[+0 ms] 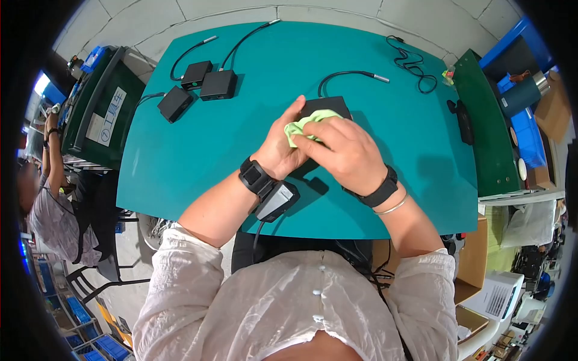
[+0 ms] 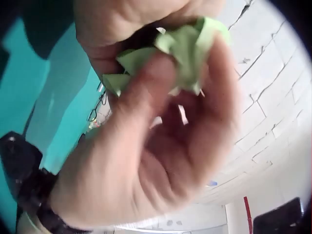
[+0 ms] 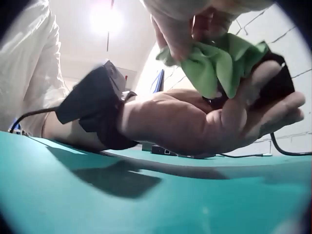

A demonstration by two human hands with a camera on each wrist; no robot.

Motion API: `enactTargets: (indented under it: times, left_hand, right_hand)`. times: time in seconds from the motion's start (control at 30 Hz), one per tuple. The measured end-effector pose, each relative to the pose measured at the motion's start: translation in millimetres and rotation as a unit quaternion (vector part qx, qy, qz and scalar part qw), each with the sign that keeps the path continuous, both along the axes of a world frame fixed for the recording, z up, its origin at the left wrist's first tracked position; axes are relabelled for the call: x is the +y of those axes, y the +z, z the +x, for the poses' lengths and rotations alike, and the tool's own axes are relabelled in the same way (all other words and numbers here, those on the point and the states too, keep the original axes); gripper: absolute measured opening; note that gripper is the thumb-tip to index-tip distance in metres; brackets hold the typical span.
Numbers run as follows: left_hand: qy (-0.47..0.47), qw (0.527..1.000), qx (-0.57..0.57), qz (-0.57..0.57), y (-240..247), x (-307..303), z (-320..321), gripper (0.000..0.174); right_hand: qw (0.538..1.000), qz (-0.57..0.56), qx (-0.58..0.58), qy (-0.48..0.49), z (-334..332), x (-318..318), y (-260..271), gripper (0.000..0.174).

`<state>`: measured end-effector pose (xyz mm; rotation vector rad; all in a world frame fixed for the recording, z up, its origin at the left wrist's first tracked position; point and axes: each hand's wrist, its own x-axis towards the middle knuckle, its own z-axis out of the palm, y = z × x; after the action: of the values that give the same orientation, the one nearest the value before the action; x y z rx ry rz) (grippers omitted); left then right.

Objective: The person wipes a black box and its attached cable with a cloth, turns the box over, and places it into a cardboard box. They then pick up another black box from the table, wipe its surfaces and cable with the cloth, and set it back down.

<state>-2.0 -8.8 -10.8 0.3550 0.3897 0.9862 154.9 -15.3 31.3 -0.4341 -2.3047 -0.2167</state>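
Observation:
Above the middle of the table, my left hand point(image 1: 278, 147) holds a small black box point(image 1: 330, 106) with a short black cable point(image 1: 346, 73) that ends in a silver tip. My right hand point(image 1: 349, 149) pinches a crumpled light green cloth point(image 1: 297, 132) and holds it against the box. In the right wrist view the cloth point(image 3: 209, 70) lies over the near side of the box point(image 3: 280, 83), and the fingers of the left hand point(image 3: 195, 124) run along beneath it. Thumb and fingertips of the right hand point(image 2: 141, 141) bunch the cloth point(image 2: 187, 48) in the left wrist view.
Several similar black boxes point(image 1: 218, 85) with cables sit at the table's back left. A coiled black cord point(image 1: 415, 63) lies at the back right of the green table point(image 1: 241, 144). Dark green bins point(image 1: 96, 114) flank the left side; a green panel point(image 1: 490, 126) borders the right.

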Motion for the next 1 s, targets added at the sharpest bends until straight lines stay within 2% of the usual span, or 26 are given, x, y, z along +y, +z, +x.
enactTargets:
  times: [0.03, 0.1, 0.17, 0.2, 0.23, 0.3, 0.33, 0.37, 0.4, 0.43, 0.5, 0.53, 0.57, 0.6, 0.63, 0.67, 0.7, 0.73, 0.77, 0.8, 0.83, 0.9, 0.93, 1.0]
  left_hand:
    - [0.036, 0.999, -0.020, -0.027, -5.0, 3.2, -0.9, 0.054]
    - [0.021, 0.991, -0.129, -0.032, -21.1, 16.1, -11.6, 0.043]
    - [0.133, 0.985, -0.076, -0.079, 3.4, 10.3, -5.1, 0.043]
    - [0.141, 0.979, -0.108, -0.098, 1.6, 12.7, -8.2, 0.045]
    - [0.143, 0.979, -0.109, -0.099, 2.3, 12.1, -9.5, 0.045]
    - [0.076, 0.976, -0.196, -0.048, 8.0, 11.6, -11.2, 0.045]
    - [0.082, 0.978, -0.183, -0.056, 10.2, 10.1, -10.6, 0.046]
    - [0.083, 0.978, -0.184, -0.056, 8.3, 10.5, -9.2, 0.046]
    - [0.113, 0.984, -0.119, -0.066, 5.2, 9.9, -7.6, 0.047]
    - [0.141, 0.986, -0.052, -0.076, 3.6, 10.0, -6.6, 0.048]
    - [0.133, 0.988, -0.044, -0.066, 4.4, 10.5, -6.4, 0.047]
    - [0.126, 0.990, -0.039, -0.055, 6.3, 10.4, -5.8, 0.047]
    - [0.126, 0.990, -0.039, -0.055, 9.3, 10.3, -5.6, 0.047]
    - [0.122, 0.992, 0.003, 0.019, 18.2, 9.1, -4.7, 0.043]
    - [0.118, 0.988, 0.044, 0.094, 23.3, 9.1, -3.8, 0.040]
    - [0.081, 0.984, 0.091, 0.133, 23.6, 11.4, -7.5, 0.036]
    - [0.080, 0.983, 0.089, 0.136, 21.8, 11.4, -7.6, 0.036]
    - [0.079, 0.958, 0.203, 0.187, 18.7, 9.8, -6.3, 0.035]
    - [0.078, 0.917, 0.315, 0.235, 17.0, 7.2, -3.9, 0.035]
    - [0.079, 0.894, 0.335, 0.286, 18.2, 4.4, 0.6, 0.038]
    - [0.059, 0.882, 0.366, 0.292, 13.8, 5.0, 2.7, 0.039]
    - [0.052, 0.842, 0.431, 0.320, 8.8, 4.4, 3.6, 0.040]
    - [0.051, 0.842, 0.431, 0.321, 10.1, 3.7, 4.6, 0.040]
    - [0.073, 0.883, 0.377, 0.271, 16.7, 1.7, 6.1, 0.042]
  right_hand:
    - [1.000, 0.000, 0.000, 0.000, 3.2, 2.4, 0.5, 0.025]
    - [0.999, -0.002, 0.012, -0.040, 14.0, 9.4, 1.2, 0.024]
    - [0.992, -0.054, 0.079, -0.081, 25.9, 19.5, 3.2, 0.027]
    - [0.986, -0.026, 0.096, -0.134, 31.5, 29.8, 2.8, 0.026]
    - [0.974, -0.095, 0.091, -0.185, 39.2, 37.9, -1.3, 0.024]
    - [0.922, -0.268, 0.191, -0.203, 46.0, 37.3, -1.6, 0.025]
    - [0.923, -0.267, 0.189, -0.202, 43.9, 34.3, 0.8, 0.025]
    - [0.952, -0.200, 0.178, -0.147, 40.0, 28.6, 2.9, 0.027]
    - [0.973, -0.134, 0.166, -0.091, 34.0, 23.3, 4.1, 0.030]
    - [0.992, -0.073, 0.096, -0.040, 27.7, 22.4, 2.5, 0.033]
    - [0.998, -0.054, 0.011, -0.028, 19.4, 14.9, 0.4, 0.033]
    - [0.998, -0.055, 0.013, -0.030, 22.7, 18.2, -0.3, 0.033]
    - [0.990, -0.091, 0.080, -0.079, 29.7, 26.1, -0.8, 0.033]
    - [0.973, -0.125, 0.146, -0.126, 38.0, 33.6, -1.2, 0.032]
    - [0.931, -0.243, 0.203, -0.180, 47.5, 39.0, -2.5, 0.033]
    - [0.905, -0.303, 0.250, -0.164, 57.7, 44.5, -6.1, 0.033]
    - [0.873, -0.359, 0.296, -0.148, 62.7, 47.7, -5.0, 0.034]
    - [0.875, -0.355, 0.295, -0.149, 62.7, 48.9, -5.8, 0.034]
    - [0.891, -0.351, 0.271, -0.099, 59.6, 46.9, -7.9, 0.034]
    - [0.903, -0.348, 0.247, -0.050, 54.5, 42.4, -8.4, 0.035]
    - [0.923, -0.345, 0.158, -0.067, 49.4, 34.3, -1.3, 0.031]
    - [0.954, -0.281, 0.087, -0.063, 42.4, 34.3, -11.5, 0.025]
    - [0.954, -0.281, 0.088, -0.064, 44.1, 34.1, -10.9, 0.025]
    - [0.952, -0.291, 0.051, -0.085, 46.7, 31.6, -5.1, 0.021]
